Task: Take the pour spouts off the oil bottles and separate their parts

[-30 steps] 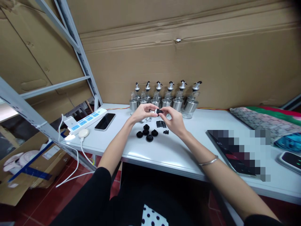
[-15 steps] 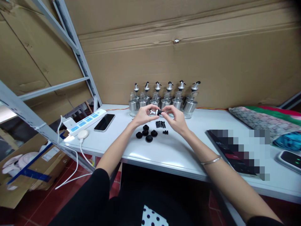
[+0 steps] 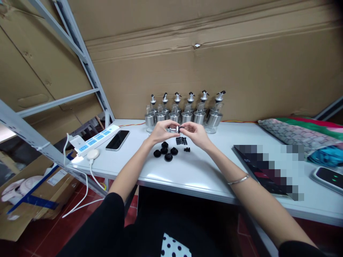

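Note:
Above the white table my left hand (image 3: 161, 131) grips a silver pourer spout (image 3: 173, 129), lying sideways with its black end to the right. The fingertips of my right hand (image 3: 196, 134) pinch that black end. Below the hands lie several small black stick-like parts (image 3: 181, 141) in a row, with a few tiny black pieces (image 3: 187, 149) beside them. Several round black stoppers (image 3: 168, 156) sit nearer the table's front edge. Behind the hands stand open glass-and-steel bottles (image 3: 186, 116), and a back row of bottles carries silver pourers (image 3: 204, 95).
On the left of the table (image 3: 171, 178) are a black phone (image 3: 118, 139), a white power strip (image 3: 98, 138) and a round white charger (image 3: 93, 154). A tablet (image 3: 261, 167), a patterned bag (image 3: 284, 135) and another device (image 3: 331, 178) lie right. Cardboard (image 3: 160, 67) stands behind.
My right fingers have closed in nearer to my left hand, covering more of the spout's black end. The whole view has shifted slightly.

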Demonstrator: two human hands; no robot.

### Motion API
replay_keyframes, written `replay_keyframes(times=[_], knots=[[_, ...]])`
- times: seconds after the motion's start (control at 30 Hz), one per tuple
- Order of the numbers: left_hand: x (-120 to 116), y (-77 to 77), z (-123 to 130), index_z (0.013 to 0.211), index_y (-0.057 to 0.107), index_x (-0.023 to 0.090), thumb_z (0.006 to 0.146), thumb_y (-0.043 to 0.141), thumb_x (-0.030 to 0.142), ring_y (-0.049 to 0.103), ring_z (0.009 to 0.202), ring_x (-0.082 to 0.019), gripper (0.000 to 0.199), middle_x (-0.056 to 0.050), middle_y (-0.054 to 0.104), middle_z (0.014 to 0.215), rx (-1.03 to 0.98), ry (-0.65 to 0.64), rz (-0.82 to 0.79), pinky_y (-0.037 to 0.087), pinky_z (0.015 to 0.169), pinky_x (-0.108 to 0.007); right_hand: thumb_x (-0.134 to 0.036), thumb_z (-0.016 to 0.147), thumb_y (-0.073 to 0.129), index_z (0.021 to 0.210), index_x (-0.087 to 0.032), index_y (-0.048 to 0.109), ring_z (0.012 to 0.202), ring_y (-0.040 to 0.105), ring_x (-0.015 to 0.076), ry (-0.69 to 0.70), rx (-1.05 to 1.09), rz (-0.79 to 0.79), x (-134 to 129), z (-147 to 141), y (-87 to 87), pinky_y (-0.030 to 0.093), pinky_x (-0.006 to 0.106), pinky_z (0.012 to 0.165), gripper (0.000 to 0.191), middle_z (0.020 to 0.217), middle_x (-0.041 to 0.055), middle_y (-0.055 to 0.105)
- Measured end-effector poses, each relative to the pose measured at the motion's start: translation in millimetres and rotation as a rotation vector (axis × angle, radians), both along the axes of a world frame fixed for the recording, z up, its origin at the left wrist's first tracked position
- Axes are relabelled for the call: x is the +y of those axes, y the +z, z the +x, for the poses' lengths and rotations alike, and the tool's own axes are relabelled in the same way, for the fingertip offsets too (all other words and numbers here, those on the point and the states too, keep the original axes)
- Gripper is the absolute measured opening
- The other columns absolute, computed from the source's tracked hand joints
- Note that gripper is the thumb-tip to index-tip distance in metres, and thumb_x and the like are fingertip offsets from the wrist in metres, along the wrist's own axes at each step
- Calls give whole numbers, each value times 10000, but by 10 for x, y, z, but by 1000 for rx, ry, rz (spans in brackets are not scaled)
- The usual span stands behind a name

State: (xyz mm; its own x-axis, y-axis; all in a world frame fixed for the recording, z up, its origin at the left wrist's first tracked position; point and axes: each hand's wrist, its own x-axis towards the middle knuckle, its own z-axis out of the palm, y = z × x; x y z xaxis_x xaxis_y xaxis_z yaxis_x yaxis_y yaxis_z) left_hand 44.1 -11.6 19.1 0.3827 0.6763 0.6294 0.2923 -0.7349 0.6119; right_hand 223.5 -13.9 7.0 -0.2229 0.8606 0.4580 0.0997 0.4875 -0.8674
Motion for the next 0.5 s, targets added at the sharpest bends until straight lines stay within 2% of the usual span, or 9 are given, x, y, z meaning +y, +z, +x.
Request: replay_keyframes(times=[0.13, 0.33, 0.5], knots=[[-31, 61, -24, 891, 670, 95, 560, 808, 289, 633, 788, -148, 408, -87, 683, 877, -47, -38, -110, 521, 770, -282, -363, 692, 641, 788, -181, 616, 637, 553, 145, -39, -53, 105, -24, -16, 13, 451, 300, 647, 207, 687, 12, 616], [-74, 128, -53, 867, 672, 98, 516, 828, 319, 625, 798, -159, 443, -80, 680, 848, -104, -49, -260, 513, 730, -280, -337, 718, 627, 835, -174, 626, 660, 563, 155, -37, -114, 177, -58, -1, 45, 460, 303, 664, 201, 705, 21, 620], [-87, 168, -68, 877, 680, 97, 494, 834, 291, 611, 799, -151, 456, -69, 671, 837, -136, -29, -337, 500, 717, -267, -286, 738, 605, 837, -177, 630, 654, 560, 147, -107, -175, 332, -111, -14, 88, 466, 288, 662, 150, 708, 12, 619]])
